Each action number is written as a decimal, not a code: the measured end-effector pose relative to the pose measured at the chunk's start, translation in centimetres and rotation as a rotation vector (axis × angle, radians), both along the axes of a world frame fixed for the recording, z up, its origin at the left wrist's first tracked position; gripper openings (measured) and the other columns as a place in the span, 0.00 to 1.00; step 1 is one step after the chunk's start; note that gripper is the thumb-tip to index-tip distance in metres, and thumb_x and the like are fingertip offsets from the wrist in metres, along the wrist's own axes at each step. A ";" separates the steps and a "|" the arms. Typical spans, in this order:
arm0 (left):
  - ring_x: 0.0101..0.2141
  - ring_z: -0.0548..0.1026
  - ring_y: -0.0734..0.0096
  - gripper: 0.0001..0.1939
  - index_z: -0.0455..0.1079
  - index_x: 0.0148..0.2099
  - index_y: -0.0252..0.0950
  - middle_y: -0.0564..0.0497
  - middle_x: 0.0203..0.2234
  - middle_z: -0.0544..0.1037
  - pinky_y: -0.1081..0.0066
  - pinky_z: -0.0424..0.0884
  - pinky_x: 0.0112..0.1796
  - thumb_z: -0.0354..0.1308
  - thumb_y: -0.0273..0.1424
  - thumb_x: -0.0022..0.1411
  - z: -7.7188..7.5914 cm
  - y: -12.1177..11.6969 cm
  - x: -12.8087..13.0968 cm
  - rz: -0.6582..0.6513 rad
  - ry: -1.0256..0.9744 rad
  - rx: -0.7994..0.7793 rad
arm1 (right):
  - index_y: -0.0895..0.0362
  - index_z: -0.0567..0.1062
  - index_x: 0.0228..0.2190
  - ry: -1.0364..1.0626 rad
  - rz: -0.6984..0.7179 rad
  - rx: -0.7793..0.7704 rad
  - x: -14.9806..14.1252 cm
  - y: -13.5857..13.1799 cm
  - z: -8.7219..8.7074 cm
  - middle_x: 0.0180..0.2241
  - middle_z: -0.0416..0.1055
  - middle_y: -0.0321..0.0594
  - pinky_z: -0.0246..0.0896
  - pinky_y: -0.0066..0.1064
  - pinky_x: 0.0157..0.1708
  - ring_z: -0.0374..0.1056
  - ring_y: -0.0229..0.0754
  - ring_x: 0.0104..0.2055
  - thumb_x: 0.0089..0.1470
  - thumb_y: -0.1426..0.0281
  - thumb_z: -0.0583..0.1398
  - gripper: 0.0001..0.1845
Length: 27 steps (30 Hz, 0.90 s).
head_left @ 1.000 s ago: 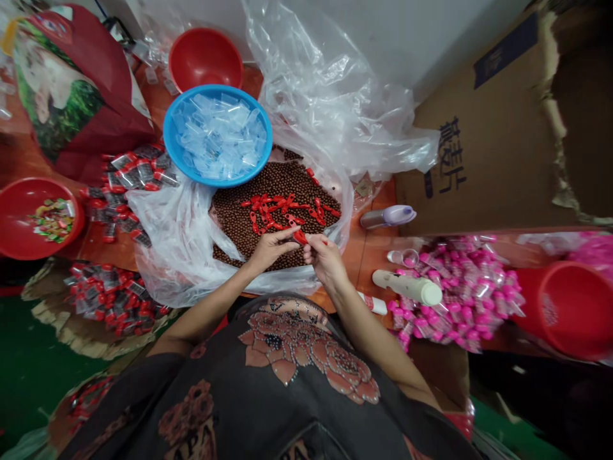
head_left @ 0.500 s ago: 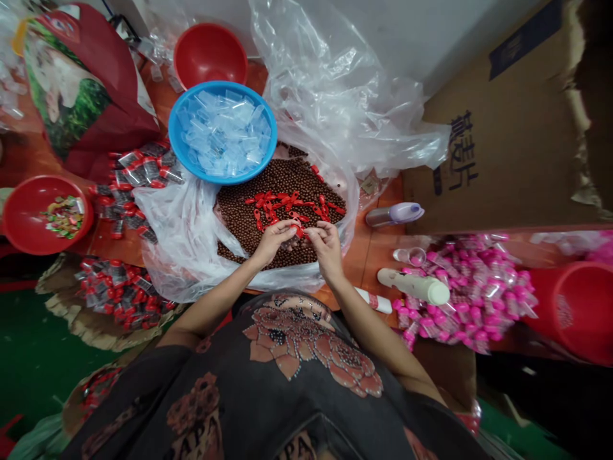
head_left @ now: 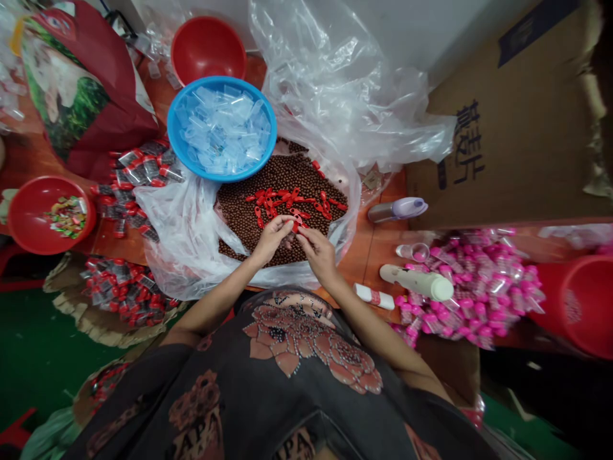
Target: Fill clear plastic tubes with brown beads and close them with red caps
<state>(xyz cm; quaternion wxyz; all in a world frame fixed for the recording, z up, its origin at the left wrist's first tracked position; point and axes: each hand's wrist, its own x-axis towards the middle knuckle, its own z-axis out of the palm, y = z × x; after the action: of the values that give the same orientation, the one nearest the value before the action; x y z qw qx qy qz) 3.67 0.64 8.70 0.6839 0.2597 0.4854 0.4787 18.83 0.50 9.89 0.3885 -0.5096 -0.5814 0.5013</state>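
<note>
Over the near part of a heap of brown beads (head_left: pixel 282 176), the left hand (head_left: pixel 271 241) and the right hand (head_left: pixel 320 252) meet at one small red piece (head_left: pixel 295 226). The left grip pinches it between thumb and fingers, and the right grip closes on its other end; whether anything else is tucked under the left fingers, I cannot tell. The step in hand looks to be working this piece with both sets of fingertips, and in my judgement the next move calls for a steady hold from the left and a small, careful motion from the right. Compared with half a second ago, the right hand sits lower and closer in, its fingers pointing more across than up, while the left hand has hardly shifted. Just beyond the fingertips, loose red pieces (head_left: pixel 290 197) lie strewn on the beads. Around the heap spreads a clear plastic bag (head_left: pixel 177 255). At its far left edge sits a blue bowl (head_left: pixel 215 175) full of clear plastic cases (head_left: pixel 223 131). Farther out on the counter (head_left: pixel 383 246), red-topped containers (head_left: pixel 143 167) lie to the left and pink-topped containers (head_left: pixel 479 300) to the right.
</note>
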 end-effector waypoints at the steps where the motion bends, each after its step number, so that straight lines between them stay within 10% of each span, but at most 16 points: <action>1: 0.24 0.69 0.81 0.23 0.69 0.48 0.35 0.54 0.28 0.73 0.80 0.67 0.21 0.63 0.44 0.55 0.0 -0.1 0.0 0.001 -0.002 -0.008 | 0.42 0.79 0.41 -0.007 0.009 0.007 0.0 -0.1 0.0 0.42 0.75 0.36 0.60 0.42 0.55 0.69 0.44 0.47 0.55 0.63 0.62 0.10; 7: 0.20 0.67 0.82 0.19 0.72 0.41 0.34 0.55 0.25 0.72 0.81 0.62 0.17 0.66 0.40 0.51 0.1 -0.2 0.2 0.053 -0.042 -0.055 | 0.46 0.77 0.41 -0.008 0.046 -0.010 -0.4 -0.1 0.0 0.39 0.73 0.37 0.63 0.39 0.50 0.68 0.43 0.42 0.52 0.63 0.64 0.12; 13: 0.22 0.68 0.80 0.21 0.75 0.45 0.32 0.54 0.24 0.73 0.80 0.65 0.19 0.68 0.37 0.50 0.3 -0.2 0.3 0.034 0.016 -0.010 | 0.50 0.71 0.39 0.207 -0.208 -0.187 -0.8 0.7 -1.1 0.31 0.72 0.32 0.67 0.30 0.37 0.68 0.38 0.33 0.48 0.62 0.67 0.16; 18: 0.28 0.72 0.77 0.26 0.73 0.53 0.33 0.48 0.34 0.78 0.78 0.71 0.26 0.59 0.46 0.60 0.4 -0.1 0.4 0.049 -0.110 -0.115 | 0.51 0.72 0.48 -0.204 0.076 0.128 0.0 1.4 -1.4 0.44 0.74 0.41 0.61 0.43 0.51 0.68 0.46 0.47 0.60 0.57 0.56 0.18; 23: 0.35 0.76 0.68 0.31 0.68 0.59 0.32 0.43 0.42 0.78 0.73 0.73 0.32 0.44 0.50 0.67 1.8 0.3 0.4 0.034 -0.287 -0.268 | 0.57 0.59 0.59 -0.567 0.313 0.311 0.7 1.7 -1.1 0.52 0.66 0.53 0.59 0.50 0.51 0.62 0.57 0.52 0.48 0.48 0.63 0.44; 27: 0.39 0.76 0.64 0.32 0.61 0.64 0.33 0.42 0.46 0.77 0.68 0.74 0.38 0.41 0.48 0.69 2.4 0.3 0.4 0.019 -0.286 -0.286 | 0.57 0.58 0.60 -0.644 0.333 0.373 0.9 1.8 -1.3 0.52 0.65 0.53 0.59 0.50 0.51 0.61 0.58 0.52 0.48 0.50 0.64 0.44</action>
<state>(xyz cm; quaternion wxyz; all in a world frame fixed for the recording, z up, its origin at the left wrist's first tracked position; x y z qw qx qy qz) 4.08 0.96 11.06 0.7713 0.0845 0.4489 0.4432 19.77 2.30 8.58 0.1859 -0.4600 -0.8290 0.2580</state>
